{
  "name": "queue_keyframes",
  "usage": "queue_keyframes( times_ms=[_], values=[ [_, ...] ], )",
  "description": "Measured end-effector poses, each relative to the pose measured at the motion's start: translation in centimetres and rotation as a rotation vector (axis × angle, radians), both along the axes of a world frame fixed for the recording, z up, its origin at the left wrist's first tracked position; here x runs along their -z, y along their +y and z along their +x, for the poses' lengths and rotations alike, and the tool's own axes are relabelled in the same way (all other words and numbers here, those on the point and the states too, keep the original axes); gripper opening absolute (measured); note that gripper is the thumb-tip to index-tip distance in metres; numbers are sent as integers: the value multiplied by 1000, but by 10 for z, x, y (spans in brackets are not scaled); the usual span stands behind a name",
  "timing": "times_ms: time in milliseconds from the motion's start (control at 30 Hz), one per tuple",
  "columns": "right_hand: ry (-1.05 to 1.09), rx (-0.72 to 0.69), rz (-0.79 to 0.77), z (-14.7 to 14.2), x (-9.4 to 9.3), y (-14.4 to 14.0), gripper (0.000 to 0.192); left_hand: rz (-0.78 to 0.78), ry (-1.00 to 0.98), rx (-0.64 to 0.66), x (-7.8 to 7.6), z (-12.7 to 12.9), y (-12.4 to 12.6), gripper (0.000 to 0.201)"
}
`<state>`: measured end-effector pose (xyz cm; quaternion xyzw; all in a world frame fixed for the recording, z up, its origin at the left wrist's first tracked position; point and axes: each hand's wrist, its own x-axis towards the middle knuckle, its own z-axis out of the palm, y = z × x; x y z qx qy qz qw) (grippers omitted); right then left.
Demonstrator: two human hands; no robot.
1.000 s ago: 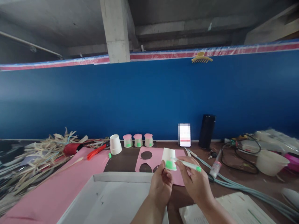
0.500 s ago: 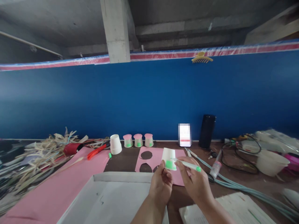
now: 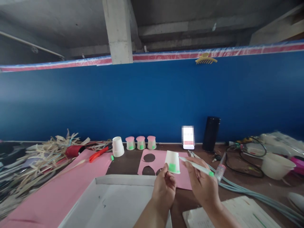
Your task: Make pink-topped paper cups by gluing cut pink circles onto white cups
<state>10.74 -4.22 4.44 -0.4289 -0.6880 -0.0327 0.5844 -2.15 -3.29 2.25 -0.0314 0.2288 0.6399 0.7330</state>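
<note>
My left hand (image 3: 163,190) holds a small white paper cup (image 3: 172,161) upside down by its rim, with a green patch coloured on its lower side. My right hand (image 3: 201,185) grips a white marker with a green end (image 3: 197,166); its tip points left and sits just to the right of the cup, apart from it. Both hands hover above a pink paper sheet with round holes cut out (image 3: 154,163).
Three pink-topped, green-marked cups (image 3: 140,142) and a plain white cup (image 3: 117,147) stand by the blue wall. Red scissors (image 3: 98,154), straw pile (image 3: 42,155), large pink sheet (image 3: 57,196), white box lid (image 3: 114,202), phone (image 3: 188,137), black cylinder (image 3: 210,133), cables (image 3: 247,158), white bowl (image 3: 276,165).
My right hand has drawn the marker away to the right, so its tip no longer touches the cup's green patch. The cup has barely shifted.
</note>
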Motion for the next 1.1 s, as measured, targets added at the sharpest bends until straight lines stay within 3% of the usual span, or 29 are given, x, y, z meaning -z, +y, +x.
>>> queue_keyframes(
  times_ms=[1100],
  values=[
    [-49,-21,-17,-2,0,4,14,-5,-23,27,2,1,-1,11]
  ],
)
